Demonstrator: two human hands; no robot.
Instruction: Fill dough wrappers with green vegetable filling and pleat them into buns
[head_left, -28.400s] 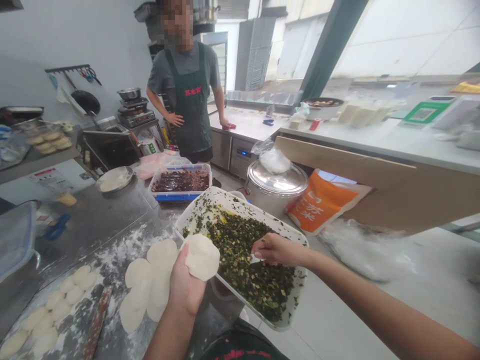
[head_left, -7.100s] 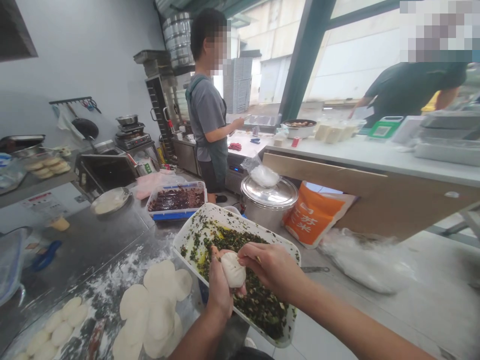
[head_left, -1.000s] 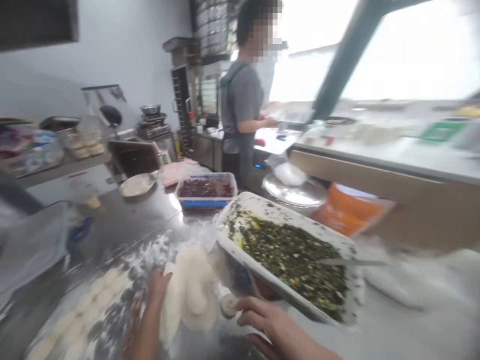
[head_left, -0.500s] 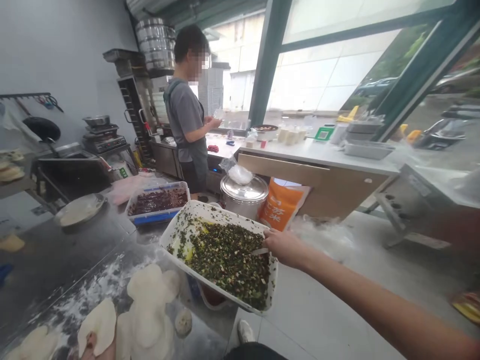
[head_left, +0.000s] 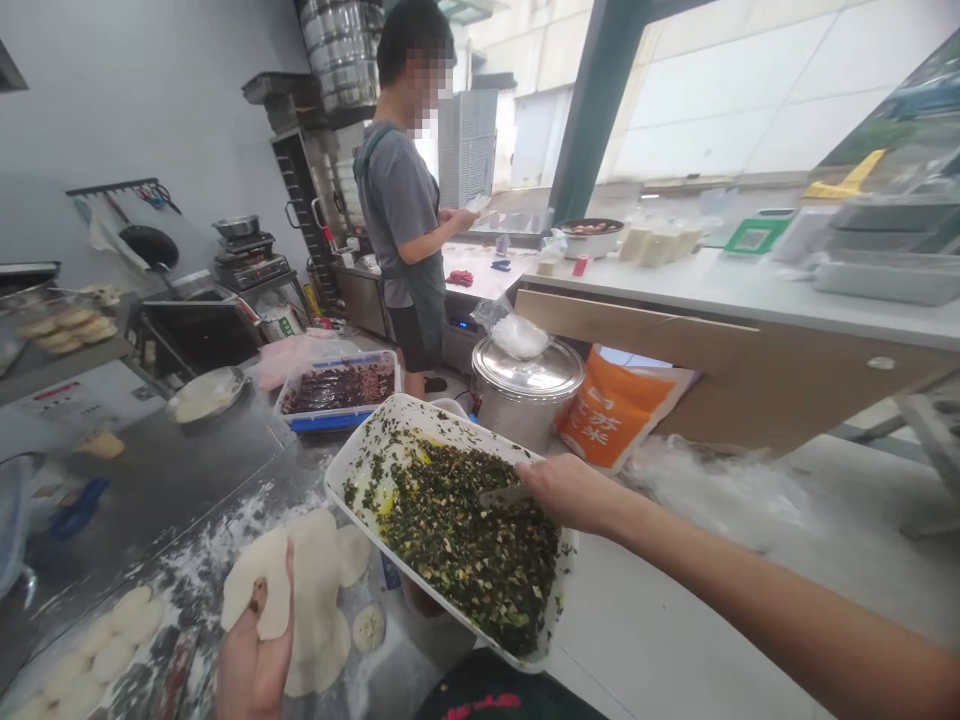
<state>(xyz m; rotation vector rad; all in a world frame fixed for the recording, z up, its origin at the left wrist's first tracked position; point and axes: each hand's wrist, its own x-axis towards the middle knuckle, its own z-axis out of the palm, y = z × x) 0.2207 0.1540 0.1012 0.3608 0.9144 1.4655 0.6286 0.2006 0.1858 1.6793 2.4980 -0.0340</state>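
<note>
White floury dough, a thin flat round (head_left: 251,560), sits in the person's left hand (head_left: 251,650), palm up over the steel-grey floured surface (head_left: 187,450); fingers half curled, thumb pressed on top w/ a dark smear at its tip, the others along the R edge. Right hand (head_left: 570,490) is over at the big white rectangular tray (head_left: 337,480), fingers wrapped tight round the handle end of a pale flat-bladed spatula (head_left: 502,495), blade lying in the chopped dark-green filling (head_left: 472,540). Tray's set slantwise, jutting past the surface's edge, w/ yellow oil showing nr its far L corner. Directly R of the left hand: overlapping pile of flat off-white dough rounds (head_left: 319,610), then, just beside it, one small round pleated bun (head_left: 369,628). Further L, a cluster of small pale dough lumps (head_left: 112,655), w/ a reddish-brown wooden rolling pin (head_left: 178,675) btwn them & the hand. Behind the tray, clear plastic tub of dark-red paste (head_left: 341,385); lidded silver metal pot (head_left: 525,365) & bright orange printed bag (head_left: 619,410) stand to its R. Co-worker in grey T-shirt & green apron (head_left: 405,210) stands side-on nr the white counter (head_left: 637,275), both hands up at something small & pale, can't tell what.
</note>
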